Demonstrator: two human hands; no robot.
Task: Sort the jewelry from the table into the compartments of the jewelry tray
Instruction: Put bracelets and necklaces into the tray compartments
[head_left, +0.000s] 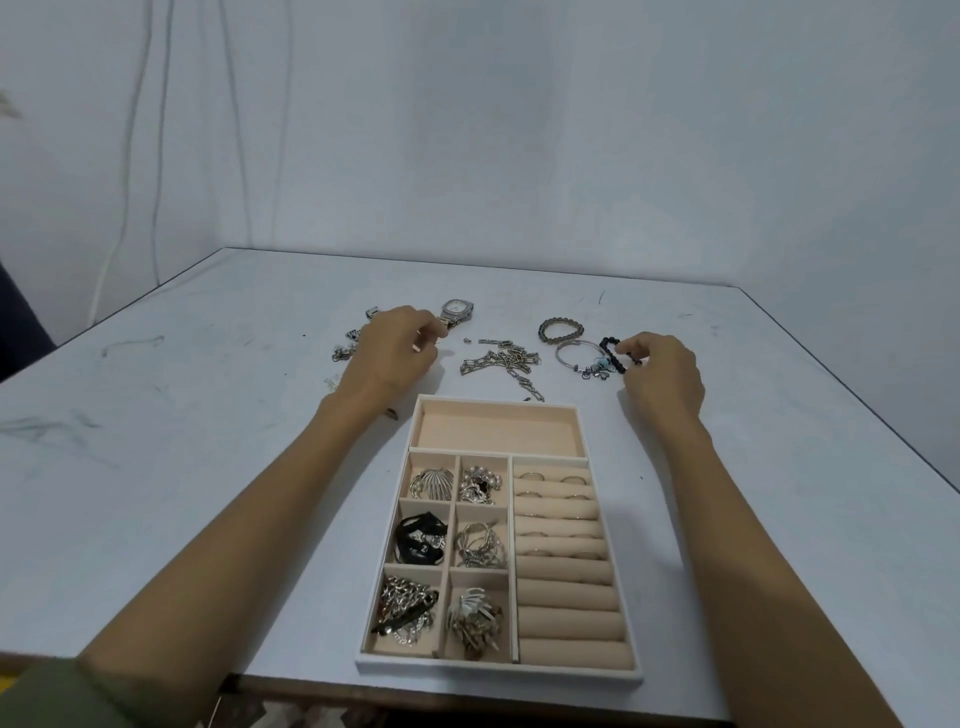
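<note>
Upper right of centre, my right hand (662, 371) pinches the black bracelet (613, 354) on the table (208, 415). Upper left, my left hand (392, 348) curls beside the watch (457, 310); I cannot tell if it grips. The tray (493, 673) sits bottom centre.

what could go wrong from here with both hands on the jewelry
1. The black bead bracelet that the right hand pinches lies against the silver charm bangle. Lifting it may snag the charms and drag the bangle along.
2. The left hand is at the strap end of the watch. Lifted from there, the case may swing and slip.
</note>
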